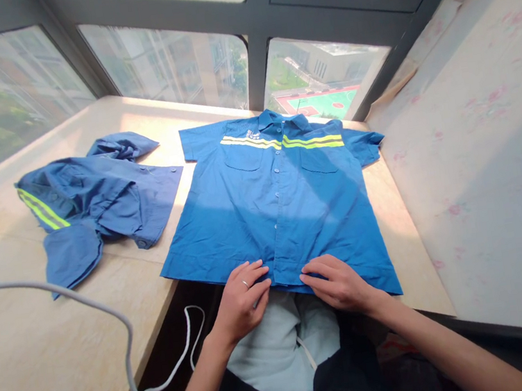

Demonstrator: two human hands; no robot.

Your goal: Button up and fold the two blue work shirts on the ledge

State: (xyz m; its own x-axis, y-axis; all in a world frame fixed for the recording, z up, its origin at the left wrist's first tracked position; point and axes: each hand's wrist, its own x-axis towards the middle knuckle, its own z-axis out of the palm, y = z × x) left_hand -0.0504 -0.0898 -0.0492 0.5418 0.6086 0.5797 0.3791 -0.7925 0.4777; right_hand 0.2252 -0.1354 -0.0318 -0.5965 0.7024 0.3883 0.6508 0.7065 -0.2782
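A blue short-sleeved work shirt lies spread front side up on the sill, its collar toward the window. Yellow reflective bands cross its chest, and buttons run down the middle. The bottom hem hangs slightly past the sill's front edge. Left of the button strip, my left hand, with a ring on one finger, pinches the hem, fingers on top and thumb at the edge. Right of the strip, my right hand grips the same hem, its thumb hidden.
A crumpled blue garment with a yellow band lies on the left of the sill. A white cable loops across the left front edge. Windows stand behind, and a flowered wall bounds the right.
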